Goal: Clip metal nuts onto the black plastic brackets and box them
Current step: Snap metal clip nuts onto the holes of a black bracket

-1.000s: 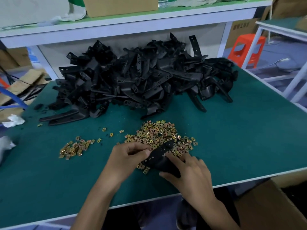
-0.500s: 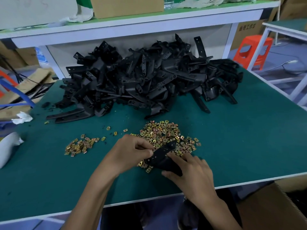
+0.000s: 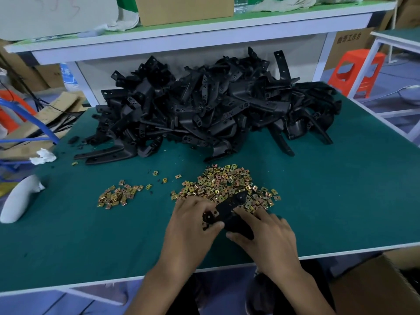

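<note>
A black plastic bracket (image 3: 229,210) lies between both hands near the table's front edge. My right hand (image 3: 266,237) grips its near end from the right. My left hand (image 3: 191,223) pinches the bracket's left tab between thumb and fingers; whether a nut is under the fingers I cannot tell. Just beyond the hands lies a big heap of gold metal nuts (image 3: 222,183), with a smaller heap of nuts (image 3: 118,196) to the left. A large pile of black brackets (image 3: 204,110) fills the back of the green table (image 3: 341,201).
A cardboard box (image 3: 377,289) stands below the table's front right corner. A white object (image 3: 18,198) and crumpled paper (image 3: 43,155) lie at the left edge. A white shelf (image 3: 204,35) runs above the pile. An orange stool (image 3: 356,71) stands at the far right.
My left hand's fingers have shifted along the bracket's left tab, which now shows between thumb and fingers. The bracket has turned slightly. My right hand keeps its hold.
</note>
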